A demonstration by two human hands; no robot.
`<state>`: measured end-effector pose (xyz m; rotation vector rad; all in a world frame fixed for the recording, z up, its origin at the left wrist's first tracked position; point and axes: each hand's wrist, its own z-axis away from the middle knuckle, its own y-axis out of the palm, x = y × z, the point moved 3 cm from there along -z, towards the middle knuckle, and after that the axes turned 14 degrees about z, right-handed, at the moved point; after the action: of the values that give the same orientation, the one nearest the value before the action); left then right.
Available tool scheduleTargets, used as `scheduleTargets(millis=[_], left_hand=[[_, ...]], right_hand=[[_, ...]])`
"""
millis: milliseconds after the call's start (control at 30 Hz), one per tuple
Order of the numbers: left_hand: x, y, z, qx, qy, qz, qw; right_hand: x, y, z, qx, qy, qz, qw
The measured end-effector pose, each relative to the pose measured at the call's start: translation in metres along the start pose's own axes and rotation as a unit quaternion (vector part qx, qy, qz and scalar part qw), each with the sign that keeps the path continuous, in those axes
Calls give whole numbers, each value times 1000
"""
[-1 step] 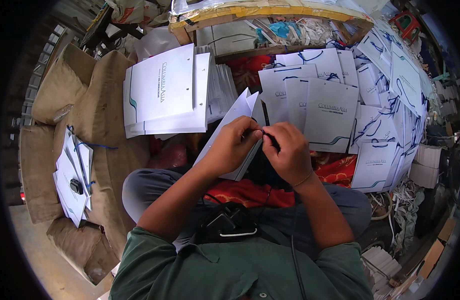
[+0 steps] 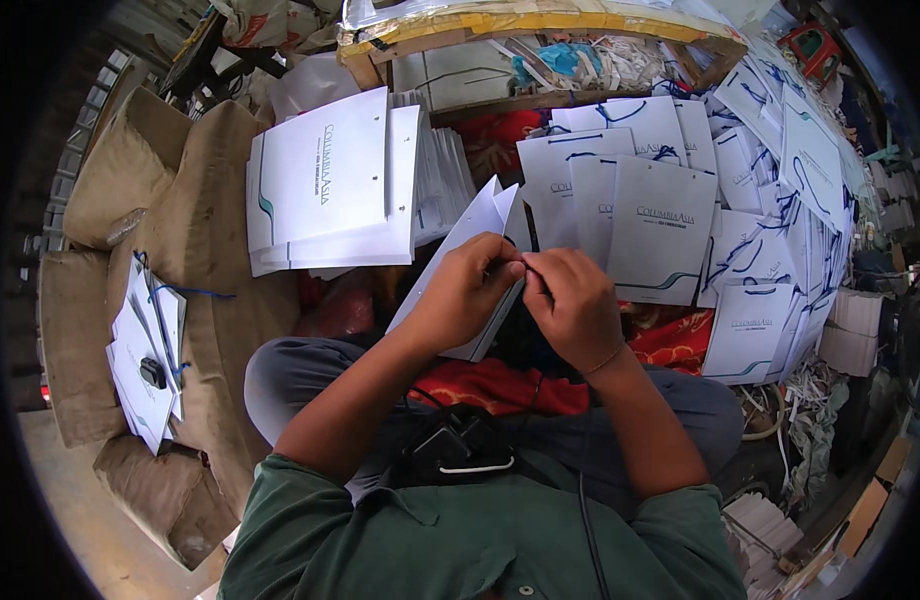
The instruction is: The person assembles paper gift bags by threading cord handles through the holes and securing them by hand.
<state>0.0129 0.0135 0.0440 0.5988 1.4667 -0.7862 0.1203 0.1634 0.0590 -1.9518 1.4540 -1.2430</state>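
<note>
Right above my lap, a white folded paper bag [image 2: 447,262] stands tilted, its punched top edge facing my hands. At that edge my left hand [image 2: 467,290] is closed, thumb and forefinger pinched on a thin dark cord [image 2: 510,240]. Fingertip to fingertip with it, my right hand [image 2: 577,303] is closed too, pinching the same spot. Most of the cord is hidden by my fingers, so I cannot make out whether it is knotted.
To the left lies a stack of flat white bags [image 2: 320,190] beside a brown sofa [image 2: 205,260]. Several bags with blue cord handles [image 2: 665,225] are piled at the right. A yellow-edged wooden table [image 2: 540,28] stands behind. Beneath me is a red patterned cloth [image 2: 500,388].
My right hand's fingers have drawn in slightly to the left, and the dark gap between its thumb and fingers is smaller. The left hand and the bag hold almost the same place.
</note>
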Motion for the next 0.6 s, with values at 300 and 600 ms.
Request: scheduleTargets(millis=[300, 600], left_hand=[[-1, 0, -1, 49, 41, 22, 998], [-23, -23, -7, 25, 39, 487, 872]], right_hand=[[-24, -2, -6, 51, 40, 62, 996], [-32, 72, 50, 126, 227, -157, 953]])
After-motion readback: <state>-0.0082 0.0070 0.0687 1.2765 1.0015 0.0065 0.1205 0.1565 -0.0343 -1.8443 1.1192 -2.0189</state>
